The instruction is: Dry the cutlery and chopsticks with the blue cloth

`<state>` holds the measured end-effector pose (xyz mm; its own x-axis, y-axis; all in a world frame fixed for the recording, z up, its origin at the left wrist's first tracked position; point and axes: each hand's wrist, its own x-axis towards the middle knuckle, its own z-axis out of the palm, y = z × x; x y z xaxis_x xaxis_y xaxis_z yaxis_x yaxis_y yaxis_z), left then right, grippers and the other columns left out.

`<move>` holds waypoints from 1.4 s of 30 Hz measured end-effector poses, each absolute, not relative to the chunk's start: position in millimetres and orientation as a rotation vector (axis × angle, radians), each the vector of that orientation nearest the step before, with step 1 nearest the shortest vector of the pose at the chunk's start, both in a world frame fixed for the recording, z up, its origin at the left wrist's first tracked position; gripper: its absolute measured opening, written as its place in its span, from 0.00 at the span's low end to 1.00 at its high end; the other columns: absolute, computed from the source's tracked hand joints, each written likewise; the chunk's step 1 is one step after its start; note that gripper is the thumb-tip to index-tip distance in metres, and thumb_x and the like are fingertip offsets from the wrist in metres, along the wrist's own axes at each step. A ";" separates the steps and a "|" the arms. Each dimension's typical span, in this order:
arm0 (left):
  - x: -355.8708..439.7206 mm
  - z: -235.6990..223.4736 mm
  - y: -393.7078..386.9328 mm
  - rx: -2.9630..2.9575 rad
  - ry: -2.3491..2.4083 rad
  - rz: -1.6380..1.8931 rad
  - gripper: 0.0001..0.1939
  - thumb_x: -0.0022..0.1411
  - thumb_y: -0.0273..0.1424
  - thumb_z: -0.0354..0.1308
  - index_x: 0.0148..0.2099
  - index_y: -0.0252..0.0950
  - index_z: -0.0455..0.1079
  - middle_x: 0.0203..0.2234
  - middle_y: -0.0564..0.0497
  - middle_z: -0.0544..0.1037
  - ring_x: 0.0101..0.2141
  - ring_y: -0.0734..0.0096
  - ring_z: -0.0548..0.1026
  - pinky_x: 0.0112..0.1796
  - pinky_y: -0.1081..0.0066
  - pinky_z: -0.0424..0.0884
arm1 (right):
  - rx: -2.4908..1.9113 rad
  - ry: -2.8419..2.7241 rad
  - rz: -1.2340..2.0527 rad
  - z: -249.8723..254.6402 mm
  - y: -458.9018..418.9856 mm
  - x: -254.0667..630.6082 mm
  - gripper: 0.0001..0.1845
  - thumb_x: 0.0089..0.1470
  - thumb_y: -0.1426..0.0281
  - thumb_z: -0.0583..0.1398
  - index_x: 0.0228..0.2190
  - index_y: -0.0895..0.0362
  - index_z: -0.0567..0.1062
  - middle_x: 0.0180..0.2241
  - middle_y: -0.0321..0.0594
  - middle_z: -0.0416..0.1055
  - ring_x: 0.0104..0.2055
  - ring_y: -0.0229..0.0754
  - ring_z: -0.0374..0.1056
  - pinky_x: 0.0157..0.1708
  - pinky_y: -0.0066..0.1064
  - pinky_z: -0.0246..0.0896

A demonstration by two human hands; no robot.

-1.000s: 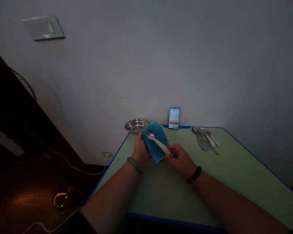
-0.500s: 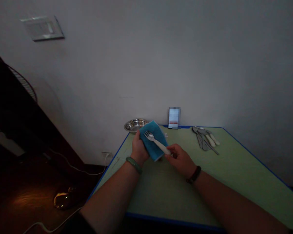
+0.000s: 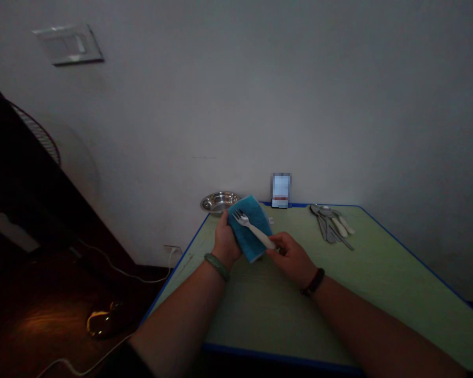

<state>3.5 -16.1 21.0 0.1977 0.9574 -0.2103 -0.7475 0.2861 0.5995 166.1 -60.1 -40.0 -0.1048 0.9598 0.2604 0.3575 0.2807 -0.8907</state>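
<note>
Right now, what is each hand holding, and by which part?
Right hand: the fork, by its handle end. Left hand: the cloth, by its left edge.

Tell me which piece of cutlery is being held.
The pale-handled fork, held by the right hand over the blue cloth; the other cutlery lies piled on the table.

One fork (image 3: 255, 230), cloth (image 3: 255, 211), bowl (image 3: 216, 202); piled utensils (image 3: 330, 232) perhaps five.

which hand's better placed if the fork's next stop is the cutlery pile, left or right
Probably the right hand: it grips the fork's handle and is nearer the cutlery pile, while the left hand holds the blue cloth.
</note>
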 end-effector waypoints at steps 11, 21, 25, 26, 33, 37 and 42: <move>0.7 17.5 -12.9 0.421 0.560 1.276 0.34 0.65 0.50 0.41 0.54 0.28 0.72 0.38 0.37 0.82 0.45 0.46 0.78 0.53 0.46 0.66 | -1.248 -1.665 0.788 -36.8 -60.9 164.7 0.14 0.49 0.67 0.61 0.40 0.54 0.71 0.34 0.37 0.75 0.28 0.38 0.65 0.31 0.32 0.59; 6.4 21.8 -17.9 0.400 0.611 1.230 0.32 0.65 0.48 0.43 0.55 0.27 0.71 0.37 0.38 0.83 0.43 0.48 0.79 0.52 0.48 0.68 | -1.253 -1.650 0.805 -37.7 -61.3 165.5 0.14 0.50 0.66 0.61 0.40 0.54 0.70 0.33 0.36 0.74 0.29 0.38 0.67 0.32 0.33 0.61; 6.7 22.6 -18.2 0.390 0.608 1.235 0.33 0.66 0.49 0.42 0.56 0.28 0.71 0.39 0.38 0.82 0.44 0.48 0.79 0.52 0.49 0.68 | -1.234 -1.661 0.803 -38.5 -60.8 166.2 0.13 0.50 0.66 0.61 0.40 0.54 0.70 0.33 0.37 0.75 0.29 0.39 0.66 0.32 0.33 0.60; 6.2 22.1 -17.6 0.386 0.609 1.237 0.33 0.66 0.49 0.42 0.56 0.28 0.71 0.39 0.38 0.82 0.44 0.48 0.79 0.52 0.48 0.68 | -1.237 -1.660 0.806 -38.9 -60.6 166.3 0.14 0.50 0.66 0.61 0.40 0.54 0.70 0.34 0.37 0.75 0.29 0.39 0.66 0.32 0.33 0.60; 2.1 17.3 -12.6 0.408 0.547 1.280 0.34 0.64 0.50 0.43 0.55 0.27 0.71 0.39 0.36 0.82 0.45 0.46 0.78 0.53 0.47 0.66 | -1.258 -1.657 0.828 -39.8 -60.2 166.4 0.15 0.50 0.65 0.61 0.41 0.54 0.70 0.36 0.38 0.75 0.27 0.38 0.64 0.30 0.32 0.59; 2.2 16.1 -11.9 0.415 0.555 1.271 0.34 0.65 0.50 0.42 0.55 0.28 0.71 0.39 0.37 0.82 0.44 0.47 0.79 0.53 0.46 0.66 | -1.270 -1.655 0.821 -38.2 -60.5 165.9 0.14 0.50 0.66 0.61 0.40 0.55 0.70 0.34 0.37 0.75 0.27 0.37 0.63 0.30 0.32 0.59; 3.9 16.1 -13.6 0.385 0.545 1.238 0.33 0.65 0.49 0.44 0.57 0.28 0.71 0.40 0.38 0.82 0.44 0.48 0.79 0.52 0.49 0.68 | -1.266 -1.657 0.816 -38.8 -60.2 165.6 0.14 0.49 0.67 0.61 0.40 0.54 0.70 0.33 0.36 0.74 0.27 0.38 0.65 0.30 0.32 0.60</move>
<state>3.9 -13.6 16.1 0.2262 0.9572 -0.1806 -0.7800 0.2891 0.5551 165.6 -60.2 -38.8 -0.1015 0.9637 0.2470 0.3918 0.2669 -0.8805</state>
